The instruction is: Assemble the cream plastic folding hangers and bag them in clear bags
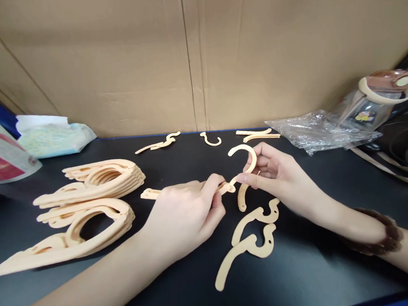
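My left hand is closed in a pinch on a flat beige hanger arm piece that lies across the black table. My right hand pinches a beige curved hook piece, whose lower end meets the end of the arm piece between my hands. Two more beige curved pieces lie just in front of my hands. Stacks of finished-looking beige hanger shapes sit to the left.
Loose small beige pieces lie near the cardboard wall at the back. A crumpled clear plastic bag and a bottle with a brown lid are at the right. Packets lie at the far left.
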{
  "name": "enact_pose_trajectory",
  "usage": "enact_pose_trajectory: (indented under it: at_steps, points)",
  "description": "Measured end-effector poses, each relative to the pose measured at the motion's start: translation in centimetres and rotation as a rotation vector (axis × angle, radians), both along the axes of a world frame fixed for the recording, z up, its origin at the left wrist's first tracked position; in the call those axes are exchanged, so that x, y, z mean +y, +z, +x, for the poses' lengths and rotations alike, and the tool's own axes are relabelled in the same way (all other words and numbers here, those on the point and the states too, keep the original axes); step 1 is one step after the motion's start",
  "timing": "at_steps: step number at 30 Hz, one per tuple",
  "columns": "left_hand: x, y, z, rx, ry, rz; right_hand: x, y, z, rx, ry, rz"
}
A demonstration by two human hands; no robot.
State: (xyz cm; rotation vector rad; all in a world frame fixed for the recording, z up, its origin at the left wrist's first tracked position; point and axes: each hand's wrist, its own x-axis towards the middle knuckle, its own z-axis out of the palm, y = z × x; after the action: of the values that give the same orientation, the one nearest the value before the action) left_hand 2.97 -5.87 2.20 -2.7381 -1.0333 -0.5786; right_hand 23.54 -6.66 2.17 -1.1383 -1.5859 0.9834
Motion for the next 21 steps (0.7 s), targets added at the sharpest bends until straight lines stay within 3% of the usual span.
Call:
enact_pose_trajectory:
  at_steps: [4,12,16,18,21]
  points:
    - [-0.6,0.5,-0.2,-0.134,0.007,-0.098,-0.2,0.4,0.4,-0.142,-0.019,0.139]
    - [-1.5,0.8,0.1,-0.364,-0.04,-0.501,-0.6,2.0,1.9,-0.5,0.028,0.44]
    - [-1.1,0.6,0.1,-0.502,-0.068,-0.779,-0.2,2.9,2.6,-0.458,0.044,0.415]
    - [-1.0,0.7,0.1,-0.578,-0.061,-0.921,0.2,3.0,3.0,-0.537,0.058,0.428]
    - [-0.8,0.8,0.1,-0.659,-0.033,-1.117,0.7,2.5,3.5,-0.777,0.247,0.445]
